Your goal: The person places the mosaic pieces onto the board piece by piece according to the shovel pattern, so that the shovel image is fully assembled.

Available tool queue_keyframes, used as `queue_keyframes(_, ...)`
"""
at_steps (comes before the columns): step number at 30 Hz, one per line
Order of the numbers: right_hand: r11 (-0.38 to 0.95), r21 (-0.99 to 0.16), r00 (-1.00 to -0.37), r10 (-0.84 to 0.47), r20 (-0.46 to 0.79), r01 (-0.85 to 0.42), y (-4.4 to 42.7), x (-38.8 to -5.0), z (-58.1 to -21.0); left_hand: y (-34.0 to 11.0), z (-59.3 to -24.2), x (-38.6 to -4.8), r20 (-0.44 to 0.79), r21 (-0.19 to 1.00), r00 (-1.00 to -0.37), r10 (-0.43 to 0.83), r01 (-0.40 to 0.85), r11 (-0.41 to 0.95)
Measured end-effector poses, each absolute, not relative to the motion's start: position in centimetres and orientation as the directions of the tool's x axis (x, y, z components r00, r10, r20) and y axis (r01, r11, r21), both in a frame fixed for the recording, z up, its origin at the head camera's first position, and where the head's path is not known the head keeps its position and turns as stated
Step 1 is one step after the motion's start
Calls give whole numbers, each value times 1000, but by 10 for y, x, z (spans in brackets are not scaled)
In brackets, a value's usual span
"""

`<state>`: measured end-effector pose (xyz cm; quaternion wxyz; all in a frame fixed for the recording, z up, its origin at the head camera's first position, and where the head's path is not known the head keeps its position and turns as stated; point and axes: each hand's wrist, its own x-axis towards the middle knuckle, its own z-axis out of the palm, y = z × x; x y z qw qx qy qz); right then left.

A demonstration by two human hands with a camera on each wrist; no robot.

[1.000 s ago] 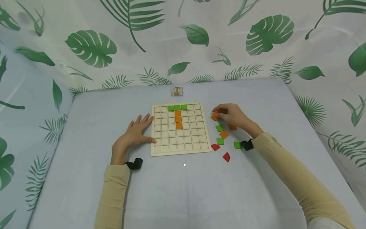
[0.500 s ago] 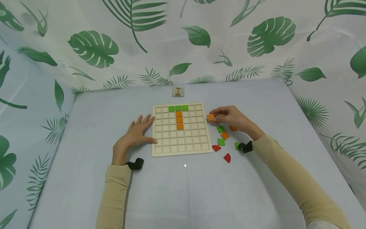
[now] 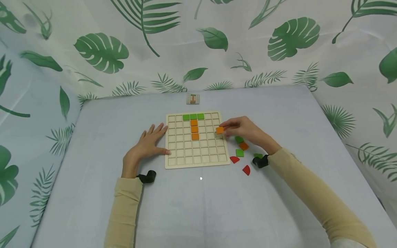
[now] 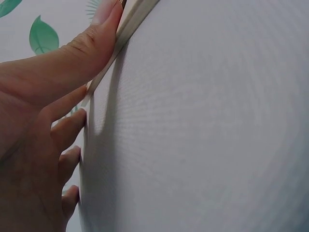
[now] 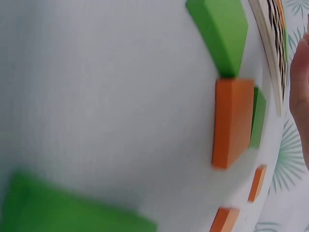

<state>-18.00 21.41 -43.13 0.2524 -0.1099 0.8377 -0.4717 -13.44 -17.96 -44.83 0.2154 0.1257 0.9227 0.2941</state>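
Observation:
My right hand [image 3: 245,131] pinches an orange square tile [image 3: 219,130] between thumb and fingers, held over the right side of a pale grid board [image 3: 180,154]. In the right wrist view only part of that hand [image 5: 300,92] shows at the edge, and the tile is barely visible. My left hand [image 3: 145,143] lies spread, its thumb and a fingertip touching the board's left edge; the left wrist view shows the thumb [image 4: 82,53] against that edge. Three green tiles [image 3: 193,117] sit in the board's top row, with three orange tiles [image 3: 194,129] in a column below the middle one.
Right of the board lie loose green tiles [image 3: 240,153], an orange tile [image 3: 243,146] and two red quarter-round pieces [image 3: 246,170]. The right wrist view shows more orange tiles [image 5: 258,182]. A small card [image 3: 193,99] with a grid pattern lies behind the board.
My right hand has lifted the orange tile from the loose pieces and carried it left, over the board's right side. The left hand stays at the board's left edge.

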Motion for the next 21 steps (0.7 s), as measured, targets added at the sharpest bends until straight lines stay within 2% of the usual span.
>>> queue_keyframes(11, 547, -837, -853, -439, -283, -3, 193, -172, -434, -179, -448, -134, -316, 597, -873, 372, 123, 793)
queue_keyframes(21, 486, -873, -827, -508, -241, -45, 169, -164, -429, -179, -447, -134, -333, 585, -877, 348, 97, 805)
